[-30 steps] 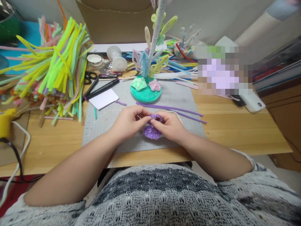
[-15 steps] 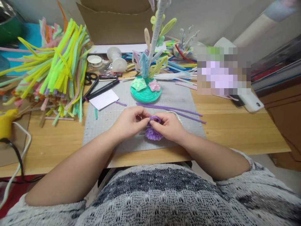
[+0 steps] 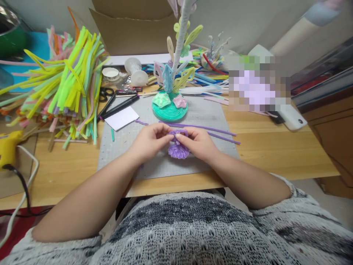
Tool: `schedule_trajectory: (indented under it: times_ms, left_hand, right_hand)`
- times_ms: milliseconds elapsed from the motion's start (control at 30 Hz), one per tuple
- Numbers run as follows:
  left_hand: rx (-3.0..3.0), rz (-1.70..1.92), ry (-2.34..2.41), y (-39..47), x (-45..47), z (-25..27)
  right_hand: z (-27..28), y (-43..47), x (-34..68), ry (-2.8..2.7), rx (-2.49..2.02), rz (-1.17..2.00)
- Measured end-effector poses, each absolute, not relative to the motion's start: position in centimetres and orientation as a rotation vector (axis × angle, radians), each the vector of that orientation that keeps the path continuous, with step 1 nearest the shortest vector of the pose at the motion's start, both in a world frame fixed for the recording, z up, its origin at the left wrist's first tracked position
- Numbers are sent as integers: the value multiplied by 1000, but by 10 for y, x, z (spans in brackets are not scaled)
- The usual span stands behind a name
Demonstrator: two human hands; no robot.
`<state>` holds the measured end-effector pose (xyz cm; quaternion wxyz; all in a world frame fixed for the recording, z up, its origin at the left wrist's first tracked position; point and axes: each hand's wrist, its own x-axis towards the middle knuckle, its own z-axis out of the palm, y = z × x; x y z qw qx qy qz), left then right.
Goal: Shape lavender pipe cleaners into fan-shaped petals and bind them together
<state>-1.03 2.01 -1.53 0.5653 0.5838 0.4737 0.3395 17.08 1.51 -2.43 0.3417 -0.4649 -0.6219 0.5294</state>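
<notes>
Over the grey cutting mat (image 3: 157, 167), both hands meet at a small purple pipe-cleaner piece (image 3: 178, 151) with a loop at its top and a ruffled, fan-shaped bottom. My left hand (image 3: 151, 141) pinches its upper part between thumb and fingers. From the other side my right hand (image 3: 200, 143) presses its thumb and fingers on the same upper part, the thumbs nearly touching. Long purple pipe cleaners (image 3: 220, 131) lie just beyond the hands. Behind them stands a round green base (image 3: 170, 115) carrying a white wrapped stem and coloured pipe-cleaner shapes.
A large heap of coloured pipe cleaners (image 3: 63, 84) fills the left side. A yellow glue gun (image 3: 9, 147) with cords lies at the left edge. Black markers (image 3: 121, 106), a white card (image 3: 121, 117) and scissors (image 3: 106, 94) are near the mat's left corner. A white spool (image 3: 135, 71) stands behind.
The loop of the purple piece has shifted between my fingers, and my right hand has moved slightly left and up. The ruffled part sits a little higher and more fully in view.
</notes>
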Motion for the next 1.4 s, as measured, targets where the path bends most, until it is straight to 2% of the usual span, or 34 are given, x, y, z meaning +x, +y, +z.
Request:
schedule_trajectory:
  times_ms: [100,200,267,433,600,667,867,1067,1167,1400]
  left_hand:
    - [1211,916,1150,25,-16,-13]
    - [1236,910,1221,30,-23,-8]
    - [1299,793,1280,32,-27,-7]
    - [1422,517,1358,30,-29,-15]
    - [1844,514,1401,28,-29,-14]
    - [1997,574,1402,27,-28,-10]
    - [2167,582,1168,30,-20,-21]
    - [2170,598,1108,33,-14,-37]
    - [2199,718,1136,31,-15,-32]
    - [1919,971,1039,25,-15,-23]
  right_hand:
    - [-23,32,186,-1560,-1216,1271]
    - [-28,48,199,-1825,-1309,719]
    - [-34,55,201,-2098,-1259,553]
    - [-44,59,189,-2341,-1395,386]
    - [-38,56,185,-2411,-1421,236]
    - [-35,56,188,-2375,-1387,224]
    - [-34,56,199,-2201,-1137,464]
    - [-35,52,201,-2184,-1129,481]
    - [-33,48,199,-2214,-1021,496]
    - [-23,30,194,-2222,-1020,566]
